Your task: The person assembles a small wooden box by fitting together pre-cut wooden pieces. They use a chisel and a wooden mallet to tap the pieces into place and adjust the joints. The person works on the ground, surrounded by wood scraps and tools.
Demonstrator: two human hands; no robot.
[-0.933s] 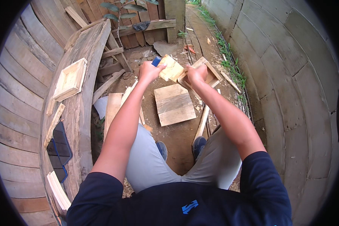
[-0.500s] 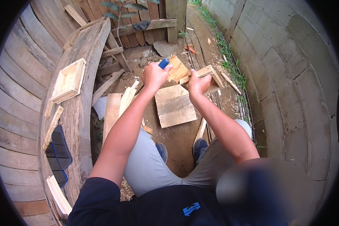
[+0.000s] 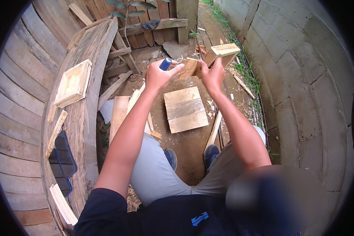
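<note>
The key relation is a narrow gap: a thin, pale-yellow wooden board (image 3: 190,69) sits tilted between the two hands, with its left edge at the left fingertips and its right edge by the right thumb, so neither hand is clearly nearer. Which hand bears its weight cannot be told, nor can its long axis.

The right hand (image 3: 214,78) grasps a shallow, open-sided box of pale wood (image 3: 223,48), tipped up and slanting away to the upper right. The left hand (image 3: 157,78) is curled around a short blue cylinder (image 3: 165,63) — its thumb and forefinger reaching rightward to the board.

Below the hands, a squarish panel of joined pale planks (image 3: 186,110) lies on brown dirt ground (image 3: 187,171) strewn with shavings, beyond the person's dark shoes (image 3: 211,153). To the left runs a weathered grey-brown wooden bench (image 3: 84,133) bearing a shallow rectangular tray of pale wood (image 3: 73,83) — well apart from both hands. A grey block wall (image 3: 293,90) closes the right side.
</note>
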